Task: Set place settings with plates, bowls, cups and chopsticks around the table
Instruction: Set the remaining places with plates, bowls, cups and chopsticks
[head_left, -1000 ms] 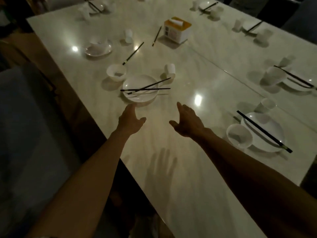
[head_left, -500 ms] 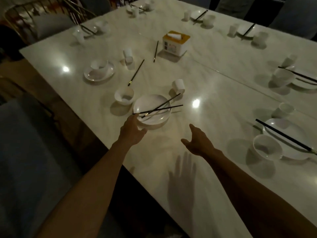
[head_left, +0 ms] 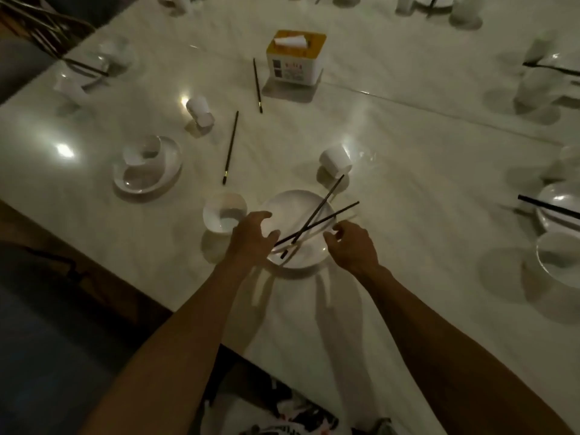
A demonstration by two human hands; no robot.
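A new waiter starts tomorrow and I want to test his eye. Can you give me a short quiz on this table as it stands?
1. True or false: the left hand and the right hand are both at the nearest plate.
2. The chopsticks on that plate lie: A parallel, B crossed, C end to end.
3. How many loose chopsticks lie on the bare table between the bowl and the tissue box?
Key: 1 true; 2 B; 3 two.

Before me, crossed chopsticks (head_left: 326,218) lie on a plate (head_left: 292,208), a bowl (head_left: 224,211) just left, a cup (head_left: 335,160) behind it.
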